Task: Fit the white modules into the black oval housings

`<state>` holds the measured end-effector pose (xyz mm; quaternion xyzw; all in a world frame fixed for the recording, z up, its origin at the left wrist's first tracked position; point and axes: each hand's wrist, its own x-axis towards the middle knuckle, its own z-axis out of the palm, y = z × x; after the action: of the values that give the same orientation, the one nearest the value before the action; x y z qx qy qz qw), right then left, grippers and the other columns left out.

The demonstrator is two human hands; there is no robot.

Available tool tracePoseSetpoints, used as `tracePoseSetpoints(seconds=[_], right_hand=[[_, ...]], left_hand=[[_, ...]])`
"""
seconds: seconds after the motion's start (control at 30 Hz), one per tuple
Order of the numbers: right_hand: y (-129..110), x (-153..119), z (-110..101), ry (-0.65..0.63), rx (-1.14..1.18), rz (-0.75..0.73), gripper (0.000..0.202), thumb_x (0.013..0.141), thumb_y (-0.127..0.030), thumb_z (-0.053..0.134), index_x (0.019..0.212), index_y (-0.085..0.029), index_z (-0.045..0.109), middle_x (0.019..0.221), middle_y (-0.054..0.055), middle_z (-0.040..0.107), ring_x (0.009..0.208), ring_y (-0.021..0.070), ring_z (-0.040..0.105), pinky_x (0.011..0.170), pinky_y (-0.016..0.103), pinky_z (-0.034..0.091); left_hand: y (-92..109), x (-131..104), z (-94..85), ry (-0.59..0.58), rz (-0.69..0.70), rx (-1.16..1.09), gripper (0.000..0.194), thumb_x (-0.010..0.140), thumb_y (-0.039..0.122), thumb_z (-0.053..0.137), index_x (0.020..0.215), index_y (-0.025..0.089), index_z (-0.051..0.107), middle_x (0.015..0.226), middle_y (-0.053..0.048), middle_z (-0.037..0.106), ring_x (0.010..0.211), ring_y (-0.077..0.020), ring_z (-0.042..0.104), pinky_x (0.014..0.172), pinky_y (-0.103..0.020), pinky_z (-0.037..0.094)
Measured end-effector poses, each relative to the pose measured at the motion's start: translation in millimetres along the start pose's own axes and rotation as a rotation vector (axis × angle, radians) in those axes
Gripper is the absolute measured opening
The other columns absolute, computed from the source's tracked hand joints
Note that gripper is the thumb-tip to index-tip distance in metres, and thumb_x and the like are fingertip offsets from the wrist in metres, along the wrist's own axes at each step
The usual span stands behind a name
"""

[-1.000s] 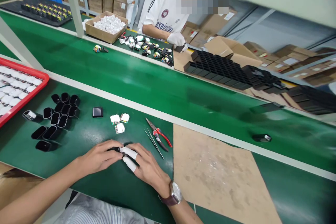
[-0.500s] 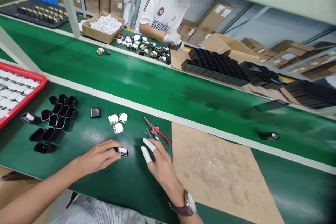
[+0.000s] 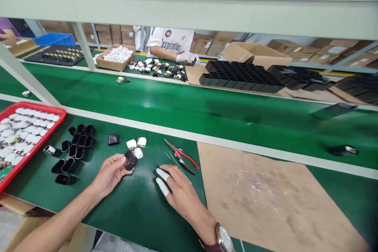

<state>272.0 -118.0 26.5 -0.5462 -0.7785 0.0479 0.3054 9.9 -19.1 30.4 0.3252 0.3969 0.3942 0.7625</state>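
We hold a small black charger housing [image 3: 130,160] in our left hand [image 3: 110,173], lifted just off the green work mat [image 3: 132,204], fingers and thumb clamped on its sides with its open end, showing a red and white insert, turned toward us. Our right hand [image 3: 180,195] rests flat on the mat just to the right, holding nothing, its fingers spread; two of them wear white finger cots [image 3: 162,181], and a wristwatch [image 3: 223,240] sits on the wrist.

Just beyond the housing lie three white circuit modules [image 3: 136,145], and left of them a single black cap [image 3: 113,139]. Further left stands a cluster of empty black housings [image 3: 75,149], next to a red tray [image 3: 38,141] filled with white parts. Red-handled pliers [image 3: 183,156] and thin tweezers [image 3: 174,160] lie near our right fingertips, beside a brown cardboard sheet [image 3: 265,197].

Across the green conveyor belt [image 3: 189,106], another person's gloved hand [image 3: 186,57] works by scattered parts, a cardboard box of white pieces [image 3: 116,57] and black compartment trays [image 3: 242,76].
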Motion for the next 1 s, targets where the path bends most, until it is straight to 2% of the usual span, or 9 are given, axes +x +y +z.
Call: tracePoseSetpoints(seconds=[0.07, 0.13, 0.23, 0.4, 0.53, 0.63, 0.73, 0.87, 1.0], right_hand=[[2, 2, 0, -0.001, -0.01, -0.019, 0.027, 0.107, -0.02, 0.052, 0.128, -0.023, 0.068, 0.127, 0.012, 0.071, 0.114, 0.029, 0.072, 0.095, 0.049, 0.067], [3, 3, 0, 0.002, -0.029, -0.044, 0.025, 0.106, -0.021, 0.053, 0.126, -0.022, 0.068, 0.125, 0.012, 0.072, 0.112, 0.0292, 0.073, 0.093, 0.049, 0.067], [4, 4, 1, 0.006, -0.058, -0.085, 0.023, 0.106, -0.02, 0.054, 0.124, -0.02, 0.068, 0.124, 0.013, 0.073, 0.11, 0.0301, 0.074, 0.093, 0.05, 0.068], [5, -4, 1, 0.011, -0.059, -0.09, 0.024, 0.104, -0.018, 0.056, 0.124, -0.024, 0.069, 0.125, 0.012, 0.073, 0.111, 0.0294, 0.074, 0.093, 0.048, 0.068], [15, -15, -2, 0.031, -0.082, -0.065, 0.026, 0.104, -0.019, 0.055, 0.127, -0.023, 0.067, 0.125, 0.012, 0.073, 0.11, 0.0286, 0.075, 0.095, 0.047, 0.068], [25, -13, -5, 0.036, -0.102, -0.055, 0.03, 0.104, -0.02, 0.056, 0.132, -0.023, 0.066, 0.128, 0.013, 0.072, 0.112, 0.0292, 0.075, 0.098, 0.049, 0.066], [32, 11, -1, 0.016, -0.115, -0.048, 0.036, 0.103, -0.021, 0.057, 0.138, -0.024, 0.062, 0.132, 0.014, 0.07, 0.118, 0.0317, 0.072, 0.101, 0.053, 0.064], [35, 68, 23, -0.101, -0.097, -0.046, 0.039, 0.1, -0.016, 0.06, 0.138, -0.018, 0.062, 0.138, 0.019, 0.066, 0.125, 0.0342, 0.067, 0.106, 0.057, 0.058], [34, 114, 51, -0.171, -0.093, -0.071, 0.03, 0.097, -0.013, 0.064, 0.126, -0.014, 0.067, 0.137, 0.02, 0.066, 0.124, 0.0323, 0.065, 0.107, 0.051, 0.056]], left_hand=[[10, 4, -1.3, -0.022, 0.124, 0.204, 0.032, 0.08, 0.039, 0.092, 0.088, 0.016, 0.072, 0.086, -0.005, 0.078, 0.073, -0.0166, 0.075, 0.072, -0.031, 0.066], [29, 19, -2.8, -0.039, 0.334, 0.536, 0.03, 0.081, 0.039, 0.089, 0.085, 0.017, 0.07, 0.094, -0.007, 0.078, 0.08, -0.0195, 0.076, 0.076, -0.034, 0.065], [75, 66, -5.4, -0.003, 0.589, 1.082, 0.023, 0.085, 0.04, 0.079, 0.086, 0.019, 0.069, 0.104, -0.008, 0.076, 0.096, -0.0233, 0.076, 0.085, -0.036, 0.064], [146, 164, -16.6, 0.205, 0.613, 1.307, 0.013, 0.078, 0.028, 0.075, 0.076, 0.019, 0.065, 0.092, -0.01, 0.075, 0.086, -0.0274, 0.074, 0.087, -0.041, 0.059], [161, 200, -27.2, 0.272, 0.57, 1.409, 0.015, 0.075, 0.027, 0.077, 0.071, 0.02, 0.064, 0.081, -0.01, 0.075, 0.091, -0.0329, 0.074, 0.084, -0.04, 0.057], [159, 191, -31.1, 0.22, 0.589, 1.458, 0.02, 0.079, 0.033, 0.075, 0.092, 0.018, 0.073, 0.106, -0.014, 0.077, 0.11, -0.0345, 0.07, 0.089, -0.04, 0.057], [151, 158, -34.8, 0.072, 0.593, 1.499, 0.042, 0.084, 0.041, 0.074, 0.121, 0.021, 0.072, 0.126, -0.013, 0.073, 0.115, -0.0309, 0.07, 0.094, -0.039, 0.058], [126, 103, -44.5, -0.155, 0.481, 1.617, 0.057, 0.071, 0.041, 0.088, 0.124, 0.026, 0.075, 0.125, -0.011, 0.074, 0.114, -0.0344, 0.072, 0.097, -0.041, 0.058], [96, 61, -47.6, -0.203, 0.443, 1.757, 0.04, 0.087, 0.038, 0.075, 0.125, 0.024, 0.076, 0.12, -0.017, 0.073, 0.113, -0.0387, 0.071, 0.097, -0.049, 0.058]])
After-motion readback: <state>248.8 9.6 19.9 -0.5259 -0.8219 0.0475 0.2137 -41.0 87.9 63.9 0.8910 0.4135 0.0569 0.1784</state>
